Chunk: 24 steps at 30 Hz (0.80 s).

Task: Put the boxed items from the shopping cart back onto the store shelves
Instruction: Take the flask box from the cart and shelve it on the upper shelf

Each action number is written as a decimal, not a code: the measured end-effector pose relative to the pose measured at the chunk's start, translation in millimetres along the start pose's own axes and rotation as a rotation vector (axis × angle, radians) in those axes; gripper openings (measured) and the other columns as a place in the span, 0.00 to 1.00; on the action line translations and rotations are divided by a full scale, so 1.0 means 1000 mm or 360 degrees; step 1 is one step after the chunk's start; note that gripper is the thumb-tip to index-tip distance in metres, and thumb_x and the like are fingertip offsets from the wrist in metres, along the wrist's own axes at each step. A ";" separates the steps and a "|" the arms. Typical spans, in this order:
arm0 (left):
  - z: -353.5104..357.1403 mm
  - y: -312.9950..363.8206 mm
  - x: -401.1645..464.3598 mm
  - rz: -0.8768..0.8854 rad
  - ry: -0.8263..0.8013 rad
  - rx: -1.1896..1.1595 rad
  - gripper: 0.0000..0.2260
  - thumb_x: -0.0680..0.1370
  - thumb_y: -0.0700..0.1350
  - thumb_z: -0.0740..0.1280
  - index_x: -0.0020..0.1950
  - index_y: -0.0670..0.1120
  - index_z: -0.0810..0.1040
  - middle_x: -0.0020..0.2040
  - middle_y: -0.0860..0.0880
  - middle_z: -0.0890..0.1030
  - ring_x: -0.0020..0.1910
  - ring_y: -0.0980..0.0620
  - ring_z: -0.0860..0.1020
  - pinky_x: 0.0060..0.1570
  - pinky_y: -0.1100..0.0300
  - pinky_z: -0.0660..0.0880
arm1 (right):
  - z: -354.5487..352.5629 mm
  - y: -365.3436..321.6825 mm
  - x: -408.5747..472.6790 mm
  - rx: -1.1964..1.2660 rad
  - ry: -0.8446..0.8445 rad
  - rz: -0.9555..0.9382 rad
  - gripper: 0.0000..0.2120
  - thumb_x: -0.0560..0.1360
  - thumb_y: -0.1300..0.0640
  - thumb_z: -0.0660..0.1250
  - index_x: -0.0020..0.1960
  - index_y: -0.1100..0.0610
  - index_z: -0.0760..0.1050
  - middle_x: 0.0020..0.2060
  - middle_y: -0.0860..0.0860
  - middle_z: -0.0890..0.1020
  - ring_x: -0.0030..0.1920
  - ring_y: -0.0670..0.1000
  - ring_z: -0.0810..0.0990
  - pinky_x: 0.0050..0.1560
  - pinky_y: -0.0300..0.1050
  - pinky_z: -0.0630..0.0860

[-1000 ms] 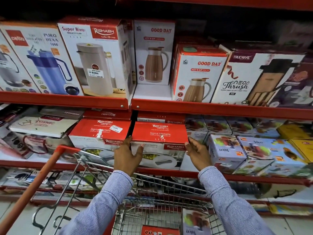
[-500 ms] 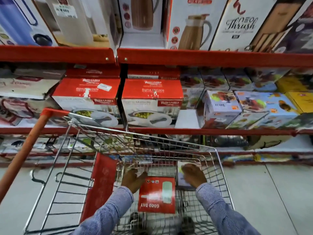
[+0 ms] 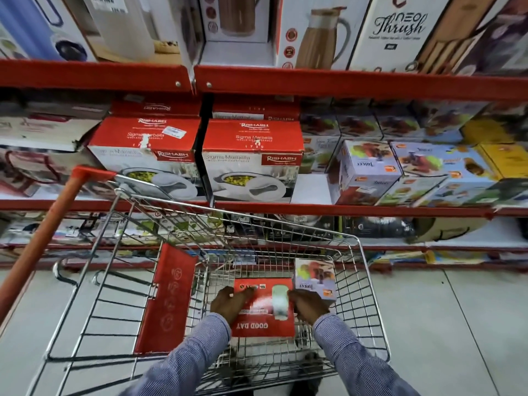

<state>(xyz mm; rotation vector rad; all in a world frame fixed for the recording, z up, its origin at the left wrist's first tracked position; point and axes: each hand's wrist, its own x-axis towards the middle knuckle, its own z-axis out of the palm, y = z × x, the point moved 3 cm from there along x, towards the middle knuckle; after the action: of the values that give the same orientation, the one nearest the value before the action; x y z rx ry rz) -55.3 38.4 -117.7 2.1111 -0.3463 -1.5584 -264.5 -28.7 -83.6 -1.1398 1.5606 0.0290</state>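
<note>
A red Good Day box [image 3: 264, 324] lies flat in the wire shopping cart [image 3: 371, 295]. My left hand [image 3: 230, 304] grips its left edge and my right hand [image 3: 308, 307] grips its right edge. A small white Juicer box [image 3: 314, 277] stands in the cart just beyond my right hand. On the middle shelf [image 3: 343, 210] sit two red-and-white Rishabh casserole boxes [image 3: 251, 161], side by side. A bare white gap [image 3: 310, 187] lies to their right, next to stacked Juicer boxes [image 3: 368, 170].
The cart's orange handle [image 3: 48, 232] angles up at the left and its red child-seat flap [image 3: 168, 298] stands inside. The upper shelf [image 3: 343, 81] holds tall flask and jug boxes. Lower shelves carry flat packs. Grey floor tiles spread on both sides.
Both hands left the Rishabh box on the middle shelf and dropped into the cart. They now close on the sides of the red Good Day box. The view tilted downward.
</note>
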 end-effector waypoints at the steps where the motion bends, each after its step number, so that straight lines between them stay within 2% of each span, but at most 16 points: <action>1: -0.002 0.011 -0.016 0.0041 0.0008 -0.0047 0.40 0.55 0.67 0.76 0.61 0.48 0.76 0.57 0.43 0.82 0.51 0.42 0.81 0.57 0.44 0.78 | -0.005 -0.001 -0.003 0.0047 0.0015 -0.0050 0.14 0.73 0.44 0.60 0.41 0.49 0.81 0.41 0.48 0.83 0.44 0.51 0.80 0.55 0.50 0.77; 2: -0.005 0.029 -0.041 0.0095 0.0018 -0.0095 0.35 0.58 0.64 0.76 0.59 0.47 0.78 0.55 0.43 0.83 0.49 0.43 0.82 0.56 0.44 0.78 | -0.010 0.003 0.002 0.0100 0.0031 -0.0100 0.15 0.71 0.43 0.61 0.40 0.50 0.82 0.41 0.47 0.85 0.45 0.51 0.82 0.57 0.53 0.77; 4: -0.011 0.054 -0.075 0.0234 0.0030 -0.0201 0.21 0.65 0.56 0.76 0.53 0.47 0.81 0.50 0.44 0.86 0.44 0.45 0.83 0.51 0.47 0.80 | -0.025 -0.011 -0.017 0.0214 0.0129 -0.0172 0.16 0.68 0.40 0.63 0.46 0.46 0.84 0.46 0.44 0.86 0.49 0.51 0.83 0.60 0.55 0.77; 6: -0.018 0.075 -0.097 0.0416 0.0029 -0.0284 0.09 0.71 0.46 0.74 0.50 0.46 0.82 0.46 0.45 0.87 0.39 0.50 0.84 0.43 0.53 0.81 | -0.043 -0.036 -0.046 0.0253 0.0237 -0.0337 0.16 0.70 0.42 0.63 0.50 0.46 0.84 0.49 0.41 0.84 0.49 0.49 0.82 0.59 0.51 0.76; 8: -0.025 0.099 -0.119 0.0600 0.0075 -0.0309 0.03 0.72 0.41 0.73 0.45 0.48 0.82 0.43 0.47 0.87 0.38 0.54 0.85 0.44 0.52 0.81 | -0.061 -0.059 -0.070 0.0329 0.0332 -0.0522 0.14 0.73 0.45 0.62 0.49 0.49 0.84 0.46 0.45 0.86 0.47 0.49 0.83 0.57 0.51 0.77; 10: -0.029 0.122 -0.140 0.0785 0.0081 -0.0296 0.07 0.70 0.45 0.75 0.47 0.48 0.83 0.46 0.45 0.87 0.44 0.48 0.85 0.51 0.46 0.81 | -0.078 -0.080 -0.088 0.0496 0.0392 -0.0645 0.13 0.72 0.46 0.64 0.49 0.49 0.84 0.42 0.46 0.87 0.43 0.46 0.84 0.54 0.50 0.80; 12: -0.031 0.145 -0.161 0.0928 0.0105 -0.0295 0.14 0.68 0.47 0.76 0.52 0.46 0.83 0.47 0.44 0.87 0.46 0.44 0.85 0.52 0.45 0.81 | -0.095 -0.099 -0.103 0.0656 0.0404 -0.0787 0.09 0.75 0.53 0.65 0.49 0.49 0.83 0.39 0.43 0.86 0.37 0.39 0.84 0.41 0.39 0.81; 13: -0.032 0.156 -0.171 0.0995 0.0126 -0.0294 0.13 0.69 0.44 0.76 0.53 0.45 0.83 0.46 0.44 0.87 0.46 0.43 0.85 0.50 0.47 0.82 | -0.105 -0.107 -0.106 0.0688 0.0426 -0.0837 0.09 0.76 0.56 0.65 0.52 0.50 0.82 0.39 0.42 0.85 0.35 0.38 0.83 0.38 0.36 0.79; 14: -0.031 0.165 -0.179 0.1061 0.0142 -0.0279 0.12 0.70 0.41 0.75 0.53 0.45 0.83 0.46 0.45 0.87 0.45 0.44 0.85 0.48 0.48 0.82 | -0.113 -0.113 -0.109 0.0716 0.0468 -0.0859 0.10 0.76 0.58 0.65 0.55 0.52 0.81 0.41 0.43 0.85 0.36 0.39 0.83 0.40 0.39 0.79; 16: -0.029 0.184 -0.193 0.1209 0.0188 -0.0191 0.13 0.68 0.43 0.77 0.53 0.48 0.83 0.44 0.48 0.87 0.42 0.47 0.86 0.46 0.47 0.83 | -0.131 -0.126 -0.116 0.0786 0.0569 -0.0917 0.12 0.74 0.59 0.68 0.56 0.55 0.82 0.46 0.49 0.86 0.42 0.44 0.84 0.51 0.49 0.80; 18: -0.024 0.201 -0.204 0.1283 0.0189 -0.0120 0.17 0.67 0.45 0.77 0.55 0.49 0.82 0.44 0.49 0.87 0.42 0.48 0.86 0.44 0.47 0.83 | -0.146 -0.137 -0.123 0.0807 0.0637 -0.0952 0.13 0.71 0.56 0.70 0.55 0.54 0.83 0.48 0.50 0.86 0.48 0.50 0.84 0.56 0.56 0.80; 21: -0.022 0.221 -0.221 0.1362 0.0179 -0.0176 0.19 0.68 0.40 0.77 0.58 0.48 0.81 0.46 0.47 0.87 0.41 0.48 0.86 0.44 0.47 0.83 | -0.165 -0.154 -0.142 0.0836 0.0696 -0.1064 0.14 0.70 0.56 0.71 0.56 0.55 0.83 0.50 0.52 0.86 0.51 0.52 0.83 0.57 0.55 0.79; 24: -0.026 0.242 -0.246 0.1521 0.0215 -0.0212 0.21 0.68 0.39 0.77 0.60 0.48 0.80 0.47 0.47 0.87 0.41 0.47 0.86 0.42 0.44 0.83 | -0.184 -0.173 -0.164 0.0839 0.0733 -0.1244 0.14 0.71 0.60 0.71 0.56 0.55 0.82 0.48 0.48 0.86 0.48 0.48 0.84 0.50 0.49 0.82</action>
<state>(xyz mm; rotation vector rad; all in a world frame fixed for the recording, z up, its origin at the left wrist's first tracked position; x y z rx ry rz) -88.2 -43.5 216.5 1.5391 -0.9873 -0.8335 -306.3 -120.8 199.6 -1.2915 1.2775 -1.1632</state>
